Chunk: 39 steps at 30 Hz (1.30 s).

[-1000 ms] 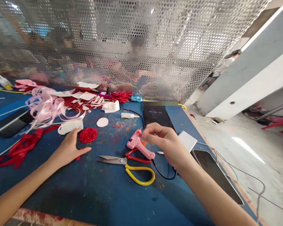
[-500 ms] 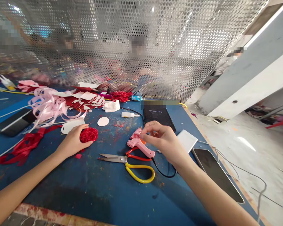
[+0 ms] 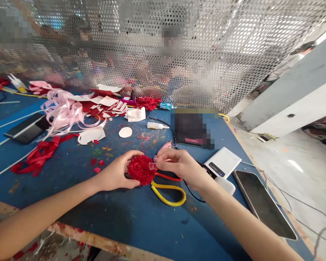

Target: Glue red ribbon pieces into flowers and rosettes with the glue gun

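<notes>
My left hand (image 3: 114,175) grips a round red ruffled flower (image 3: 140,169) and holds it just above the blue table (image 3: 119,221). My right hand (image 3: 179,165) pinches a small clear piece (image 3: 152,166) against the flower's right edge. Under both hands lie scissors with a yellow and a red loop handle (image 3: 168,190). The tip of a pink glue gun (image 3: 164,146) shows just behind my right hand.
Pink ribbon (image 3: 62,110), red ribbon (image 3: 40,156) and red and white paper cut-outs (image 3: 103,105) lie at the left. A white power bank (image 3: 222,162), a dark phone (image 3: 263,203), a small glue tube (image 3: 157,125) and a dark tablet (image 3: 190,130) sit to the right. A perforated metal screen (image 3: 163,54) closes the back.
My left hand picked up the red flower at the left and carried it right to the scissors. My right hand came down from the glue gun to meet the flower.
</notes>
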### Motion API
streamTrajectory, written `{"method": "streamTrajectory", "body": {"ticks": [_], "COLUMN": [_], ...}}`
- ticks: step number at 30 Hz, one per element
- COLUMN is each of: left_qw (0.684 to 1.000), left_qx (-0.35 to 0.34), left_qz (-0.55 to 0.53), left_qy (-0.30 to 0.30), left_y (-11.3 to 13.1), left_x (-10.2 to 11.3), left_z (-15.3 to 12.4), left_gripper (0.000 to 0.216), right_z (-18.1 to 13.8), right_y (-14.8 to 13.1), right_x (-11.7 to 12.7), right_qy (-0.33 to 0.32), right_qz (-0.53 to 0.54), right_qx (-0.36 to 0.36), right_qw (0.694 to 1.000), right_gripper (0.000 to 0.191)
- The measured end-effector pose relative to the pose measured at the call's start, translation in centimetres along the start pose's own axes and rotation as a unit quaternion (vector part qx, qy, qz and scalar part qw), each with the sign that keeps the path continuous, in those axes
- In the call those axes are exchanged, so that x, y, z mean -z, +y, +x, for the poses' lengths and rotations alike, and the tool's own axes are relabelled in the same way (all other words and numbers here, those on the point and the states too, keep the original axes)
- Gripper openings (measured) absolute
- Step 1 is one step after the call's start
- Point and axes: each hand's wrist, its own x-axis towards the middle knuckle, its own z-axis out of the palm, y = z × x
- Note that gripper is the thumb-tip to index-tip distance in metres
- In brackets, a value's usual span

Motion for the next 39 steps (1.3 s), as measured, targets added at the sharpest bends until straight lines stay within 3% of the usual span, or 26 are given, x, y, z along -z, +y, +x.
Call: {"method": "streamTrajectory", "body": {"ticks": [6,19,26,33,36,39], "left_qw": [0.996,0.997,0.997,0.998,0.999,0.999], "left_qx": [0.048,0.054,0.051,0.041,0.029,0.012], "left_qz": [-0.069,-0.048,-0.047,-0.045,-0.042,-0.034], "left_qy": [-0.020,-0.028,-0.027,-0.019,0.001,0.041], "left_y": [-1.2,-0.3,0.0,0.1,0.2,0.3], "left_x": [0.0,-0.8,-0.9,-1.1,-1.3,-1.4], "left_z": [-0.2,-0.9,-1.0,-1.2,-1.3,-1.4], "left_gripper": [0.071,0.070,0.069,0.068,0.066,0.066], "right_z": [0.7,0.5,-0.3,-0.6,-1.4,-2.4], "right_y": [1.4,2.1,1.7,1.2,1.4,2.5], "right_x": [-0.8,-1.5,-2.0,-2.1,-2.0,-2.2], "right_qy": [-0.029,-0.014,0.042,0.077,0.108,0.145], "right_qz": [0.065,-0.062,-0.194,-0.234,-0.316,-0.474], "right_qx": [-0.066,0.023,0.087,0.158,0.248,0.333], "right_qw": [0.995,0.998,0.976,0.956,0.909,0.802], "right_gripper": [0.012,0.009,0.006,0.006,0.011,0.044]}}
